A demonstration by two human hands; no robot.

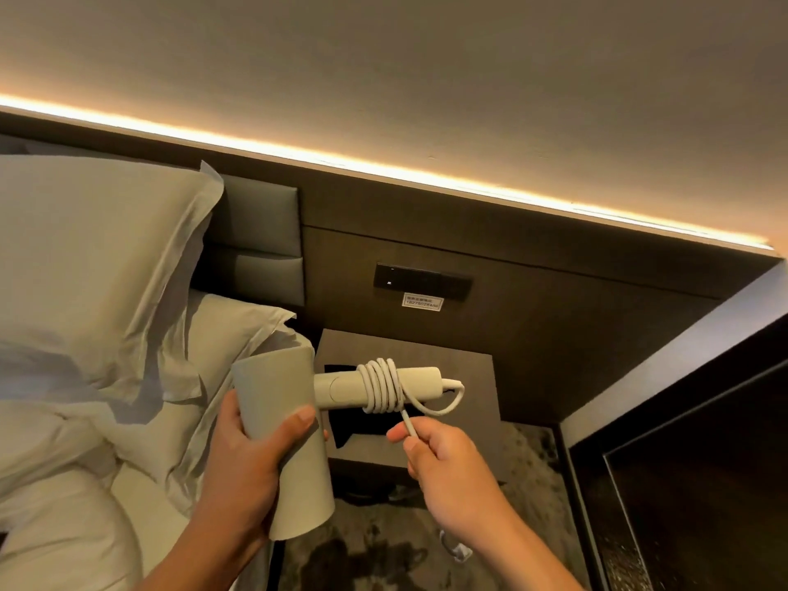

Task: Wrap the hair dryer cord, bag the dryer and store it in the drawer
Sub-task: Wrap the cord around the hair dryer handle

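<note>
Cord-wrap step, under way: several turns on the handle, tail in my right hand.

Left hand (251, 437) grips the hair dryer (281, 445) round its barrel, fingers and thumb curled about it, holding it in the air over the edge of the bed (64, 526) and in front of the nightstand (460, 377); the handle (341, 388) points right, roughly level. Cord (383, 386) sits in a stack of coils near mid-handle, with one loose loop hanging off the handle's end. Right hand (435, 454) pinches the free cord just below the coils, fingers closed on it; the plug (456, 550) appears to dangle low, below my wrist. Judgement: wrapping not finished. Next move calls for carrying the slack round the handle again, keeping tension so the turns do not slip, then securing the plug end. No bag or drawer visible yet.
</note>
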